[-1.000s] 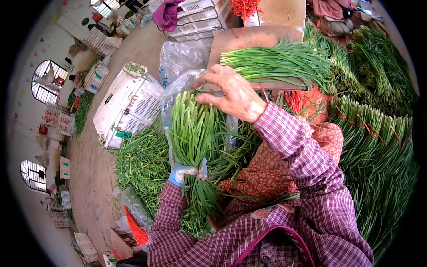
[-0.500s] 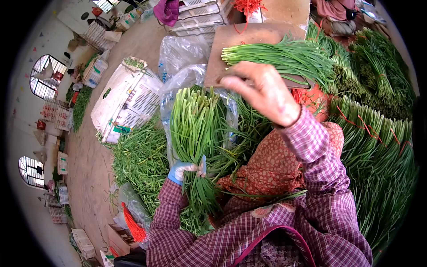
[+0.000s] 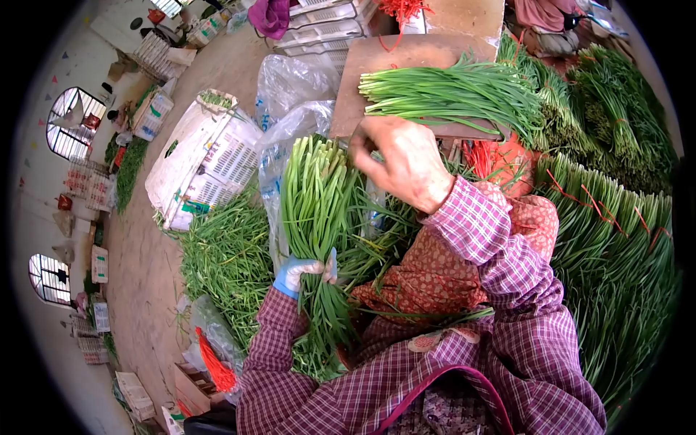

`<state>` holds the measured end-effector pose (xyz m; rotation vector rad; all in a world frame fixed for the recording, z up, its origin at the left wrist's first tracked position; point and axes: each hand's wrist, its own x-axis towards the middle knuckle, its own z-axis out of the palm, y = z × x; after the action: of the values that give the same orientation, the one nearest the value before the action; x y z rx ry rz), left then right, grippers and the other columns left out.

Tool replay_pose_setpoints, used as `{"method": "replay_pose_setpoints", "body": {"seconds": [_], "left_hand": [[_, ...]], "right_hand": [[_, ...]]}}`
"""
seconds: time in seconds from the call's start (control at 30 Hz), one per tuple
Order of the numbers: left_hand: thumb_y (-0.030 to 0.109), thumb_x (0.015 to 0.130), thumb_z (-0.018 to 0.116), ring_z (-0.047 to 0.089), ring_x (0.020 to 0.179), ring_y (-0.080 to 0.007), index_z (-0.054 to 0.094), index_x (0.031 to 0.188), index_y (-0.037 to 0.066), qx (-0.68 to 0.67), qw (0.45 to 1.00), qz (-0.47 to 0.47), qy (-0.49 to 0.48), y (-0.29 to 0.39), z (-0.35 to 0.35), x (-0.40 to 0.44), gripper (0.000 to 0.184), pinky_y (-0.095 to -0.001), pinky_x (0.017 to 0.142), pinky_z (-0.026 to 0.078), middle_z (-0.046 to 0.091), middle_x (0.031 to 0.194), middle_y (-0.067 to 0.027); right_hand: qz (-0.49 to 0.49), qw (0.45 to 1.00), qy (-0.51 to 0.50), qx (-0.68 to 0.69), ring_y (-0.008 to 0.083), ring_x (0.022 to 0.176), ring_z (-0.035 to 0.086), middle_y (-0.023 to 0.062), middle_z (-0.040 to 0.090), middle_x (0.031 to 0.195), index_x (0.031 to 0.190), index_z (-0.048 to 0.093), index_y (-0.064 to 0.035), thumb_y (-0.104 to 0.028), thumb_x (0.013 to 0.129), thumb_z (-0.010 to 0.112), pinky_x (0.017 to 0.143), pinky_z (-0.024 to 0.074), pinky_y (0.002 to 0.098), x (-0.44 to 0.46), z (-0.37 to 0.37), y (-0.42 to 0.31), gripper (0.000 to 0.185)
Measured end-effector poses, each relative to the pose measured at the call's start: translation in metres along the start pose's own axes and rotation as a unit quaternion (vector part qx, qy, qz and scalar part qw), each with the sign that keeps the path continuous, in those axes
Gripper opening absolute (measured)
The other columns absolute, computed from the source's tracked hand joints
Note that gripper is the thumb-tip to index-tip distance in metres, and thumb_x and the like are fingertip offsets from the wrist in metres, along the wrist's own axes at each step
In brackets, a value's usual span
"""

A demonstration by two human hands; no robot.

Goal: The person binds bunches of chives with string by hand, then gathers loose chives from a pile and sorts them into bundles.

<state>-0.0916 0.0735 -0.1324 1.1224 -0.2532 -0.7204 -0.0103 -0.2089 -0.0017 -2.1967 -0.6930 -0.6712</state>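
My left hand [image 3: 303, 274], in a blue and white glove, is closed round the lower part of a bundle of garlic chives [image 3: 313, 196]. The pale cut ends point away from me and the leaves hang towards my lap. Beside the top of that bundle is my bare right hand [image 3: 401, 161], its fingers curled and closed. What its fingertips hold, if anything, is hidden. Another pile of garlic chives [image 3: 449, 90] lies on a brown board [image 3: 355, 69] just beyond my right hand.
Loose green leaves [image 3: 225, 254] are heaped at my left, near a white crate [image 3: 206, 163] and clear plastic bags [image 3: 293, 83]. Tied bundles [image 3: 609, 261] stand along my right. Red ties [image 3: 216, 362] lie at lower left. A person [image 3: 547, 18] sits at far right.
My right hand has moved left and down from over the board's edge to the top of the held bundle, its fingers curling in. My left hand keeps its grip.
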Motion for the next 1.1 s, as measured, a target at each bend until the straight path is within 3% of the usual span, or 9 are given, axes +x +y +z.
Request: {"method": "replay_pose_setpoints", "body": {"seconds": [0.17,0.27,0.37,0.4,0.47,0.63,0.87,1.0,1.1], "left_hand": [[0.032,0.073,0.076,0.06,0.061,-0.0247,0.062,0.094,-0.004,-0.001,1.0,0.018,-0.012,0.0,0.001,-0.003,0.044,-0.0356,0.054,0.047,0.062,0.07,-0.0132],[0.028,0.074,0.073,0.061,0.064,-0.0266,0.063,0.089,-0.005,-0.01,0.999,0.004,0.039,-0.006,-0.003,-0.01,0.037,-0.038,0.058,0.049,0.062,0.071,-0.0148],[0.019,0.074,0.065,0.062,0.073,-0.0287,0.066,0.079,-0.006,-0.045,0.993,-0.023,0.103,-0.022,-0.018,-0.01,0.026,-0.0418,0.071,0.05,0.063,0.074,-0.0183],[0.019,0.074,0.065,0.062,0.073,-0.0287,0.066,0.079,-0.006,-0.044,0.994,-0.024,0.102,-0.015,-0.007,-0.009,0.026,-0.0418,0.071,0.05,0.063,0.074,-0.0183],[0.019,0.074,0.065,0.062,0.074,-0.0284,0.067,0.081,-0.006,0.021,0.975,-0.034,0.217,0.003,0.026,-0.006,0.027,-0.0407,0.072,0.05,0.064,0.075,-0.0173],[0.017,0.076,0.065,0.063,0.072,-0.0245,0.061,0.103,-0.007,0.014,0.979,-0.016,0.205,0.004,0.033,-0.003,0.036,-0.0354,0.072,0.051,0.065,0.08,-0.0153],[0.027,0.073,0.068,0.052,0.059,-0.0199,0.058,0.093,-0.003,-0.002,0.974,-0.013,0.227,0.007,0.042,0.0,0.037,-0.0337,0.059,0.045,0.055,0.065,-0.0074],[0.018,0.071,0.073,0.058,0.064,-0.0244,0.059,0.105,-0.008,-0.052,0.989,-0.01,0.139,-0.001,0.02,-0.008,0.045,-0.0379,0.067,0.05,0.061,0.075,-0.014],[0.031,0.08,0.07,0.056,0.067,-0.0214,0.056,0.11,-0.008,-0.006,0.998,0.047,0.039,-0.028,-0.016,-0.016,0.051,-0.0352,0.063,0.047,0.058,0.076,-0.0101]], "right_hand": [[0.117,0.982,0.084,0.123,0.0131,0.057,0.057,0.0076,0.062,0.066,0.088,0.06,0.0014,-0.014,0.089,0.056,0.052,0.0453,0.0286,0.002,-0.024,0.021,0.016],[0.062,0.997,0.051,-0.008,0.0312,0.06,0.062,0.0142,0.064,0.07,0.087,0.063,-0.0035,-0.021,0.085,0.061,0.056,0.0489,0.0389,-0.007,-0.035,0.03,0.017],[-0.031,0.993,0.107,-0.05,0.0317,0.061,0.063,0.0133,0.064,0.068,0.088,0.062,-0.0056,-0.03,0.084,0.064,0.055,0.0506,0.0391,-0.019,-0.017,0.002,0.025],[0.045,0.999,-0.004,0.022,0.0312,0.06,0.063,0.0127,0.062,0.062,0.086,0.06,-0.0039,-0.035,0.083,0.065,0.053,0.0499,0.0391,-0.02,-0.008,-0.005,0.032],[0.098,0.99,-0.052,0.086,0.0311,0.058,0.063,0.0117,0.06,0.057,0.089,0.058,-0.0021,-0.043,0.081,0.067,0.054,0.0498,0.0391,-0.021,0.008,-0.025,0.042],[0.113,0.99,-0.039,0.077,0.0315,0.061,0.065,0.0144,0.064,0.064,0.103,0.05,0.0012,-0.031,0.078,0.073,0.056,0.0506,0.0382,-0.027,0.043,-0.03,0.046],[0.048,0.994,0.041,0.087,0.0336,0.069,0.063,0.0173,0.064,0.078,0.089,0.064,0.0005,-0.014,0.078,0.068,0.061,0.0491,0.0393,-0.021,0.032,-0.009,0.018],[0.015,0.998,0.061,-0.001,0.0342,0.071,0.062,0.0151,0.061,0.078,0.084,0.06,-0.003,-0.014,0.08,0.065,0.063,0.0492,0.0435,-0.011,0.017,0.012,0.013],[0.007,0.993,0.115,-0.027,0.0325,0.071,0.062,0.0146,0.062,0.077,0.084,0.06,-0.0036,-0.015,0.081,0.064,0.063,0.0501,0.0412,-0.007,-0.01,0.034,0.012]]}}
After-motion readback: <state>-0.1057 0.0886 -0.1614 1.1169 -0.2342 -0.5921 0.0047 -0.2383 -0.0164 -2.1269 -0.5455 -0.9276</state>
